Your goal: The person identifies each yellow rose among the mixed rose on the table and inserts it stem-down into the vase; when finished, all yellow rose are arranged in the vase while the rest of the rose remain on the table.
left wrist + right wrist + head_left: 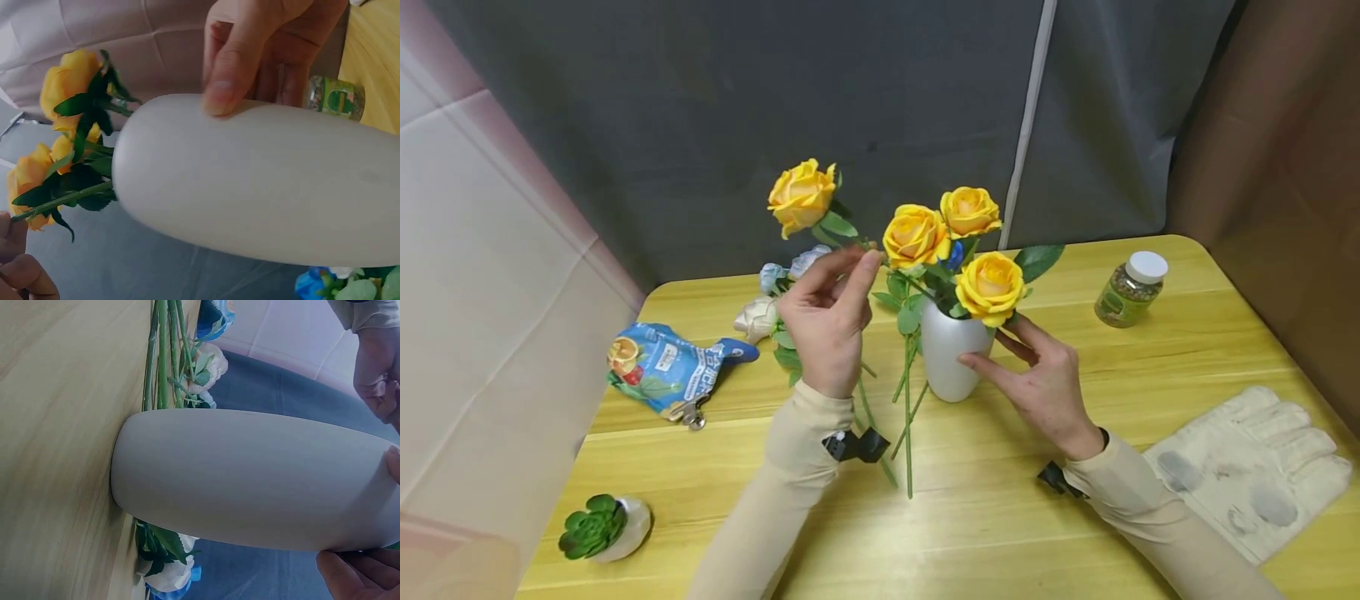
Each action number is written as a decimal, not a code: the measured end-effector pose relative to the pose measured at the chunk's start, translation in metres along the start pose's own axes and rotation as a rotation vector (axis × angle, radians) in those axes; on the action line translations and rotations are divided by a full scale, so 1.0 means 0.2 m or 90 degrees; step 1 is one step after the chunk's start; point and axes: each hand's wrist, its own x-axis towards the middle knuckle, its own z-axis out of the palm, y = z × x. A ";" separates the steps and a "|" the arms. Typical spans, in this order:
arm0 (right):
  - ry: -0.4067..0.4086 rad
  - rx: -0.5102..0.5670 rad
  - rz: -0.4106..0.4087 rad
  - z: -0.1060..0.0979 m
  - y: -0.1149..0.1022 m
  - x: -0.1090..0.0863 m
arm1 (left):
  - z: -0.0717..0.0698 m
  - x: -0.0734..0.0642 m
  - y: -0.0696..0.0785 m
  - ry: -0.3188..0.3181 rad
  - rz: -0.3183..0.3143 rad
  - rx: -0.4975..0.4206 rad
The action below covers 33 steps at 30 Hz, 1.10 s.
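My left hand (829, 321) pinches the green stem of a yellow rose (801, 196) between thumb and fingers. The stem slants down to the mouth of a white vase (951, 350); how deep its end sits is hidden. Several other yellow roses (990, 287) stand in the vase, with a bit of blue among their leaves. On the vase's right side, near the rim, my right hand (1048, 379) grips it with thumb in front and fingers behind. In the right wrist view the vase base (125, 462) stands on the table.
Loose green stems (909, 433) with pale flowers (756, 318) lie left of the vase. Farther left are a blue pouch (662, 367) and a potted succulent (595, 529). A white-lidded jar (1131, 287) and a work glove (1247, 475) lie on the right. A grey curtain (737, 100) hangs behind.
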 end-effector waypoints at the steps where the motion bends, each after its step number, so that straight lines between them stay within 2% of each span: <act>1: 0.000 0.000 0.002 0.00 0.00 0.00 | 0.00 0.00 -0.01 -0.004 -0.007 0.005; 4: -0.001 -0.001 0.007 0.00 0.00 0.00 | 0.01 -0.02 -0.03 -0.025 -0.027 0.025; 9: -0.002 0.002 0.009 0.00 0.00 0.00 | 0.01 -0.05 -0.06 -0.069 -0.037 0.118; 13: -0.002 -0.002 0.002 0.00 0.00 0.00 | 0.02 -0.07 -0.09 -0.099 -0.062 0.175; 23: -0.004 -0.004 -0.011 0.00 0.00 0.00 | 0.01 -0.10 -0.11 -0.146 -0.108 0.199; 29: -0.006 -0.009 -0.009 0.00 0.00 0.00 | -0.01 -0.12 -0.13 -0.158 -0.094 0.232; 33: -0.006 -0.011 -0.011 0.00 0.00 0.00 | -0.02 -0.12 -0.13 -0.159 -0.091 0.231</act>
